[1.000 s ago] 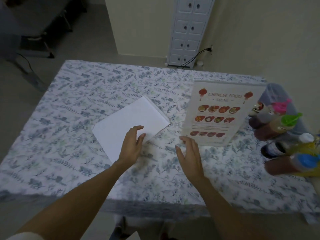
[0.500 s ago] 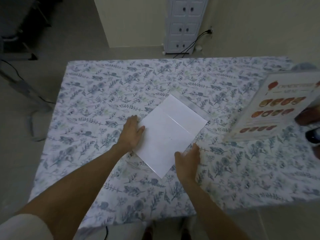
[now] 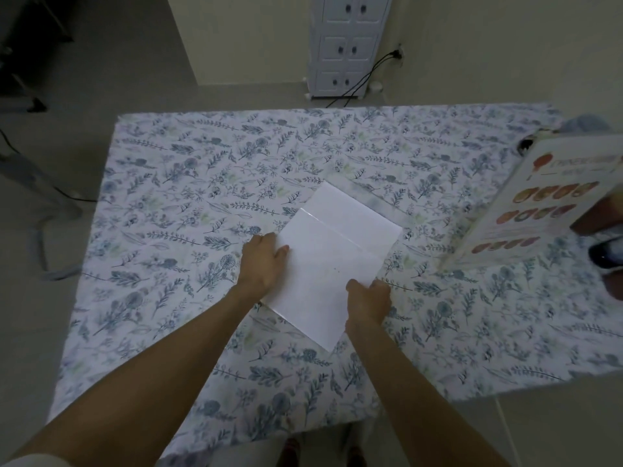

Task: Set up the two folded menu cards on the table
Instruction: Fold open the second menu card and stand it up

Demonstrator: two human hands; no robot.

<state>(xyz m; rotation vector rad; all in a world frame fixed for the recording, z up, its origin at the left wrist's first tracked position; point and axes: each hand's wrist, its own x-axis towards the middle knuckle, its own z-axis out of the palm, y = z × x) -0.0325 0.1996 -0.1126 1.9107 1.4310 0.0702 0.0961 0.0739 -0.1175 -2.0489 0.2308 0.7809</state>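
Note:
A white folded menu card (image 3: 332, 261) lies flat, blank side up, in the middle of the table (image 3: 188, 210), which has a blue floral cloth. My left hand (image 3: 264, 264) grips its left edge, thumb on top. My right hand (image 3: 369, 299) holds its lower right edge, fingers curled around it. A second menu card (image 3: 539, 203), printed with red lanterns and rows of dishes, stands upright at the right edge of the view.
Dark sauce bottles (image 3: 606, 254) sit behind the standing card at the far right. A white drawer cabinet (image 3: 349, 45) with a black cable stands against the wall beyond the table. My feet show under the near table edge.
My view swung left, so the standing card slid to the right edge. Both hands moved onto the flat white card and took hold of its left and lower right edges.

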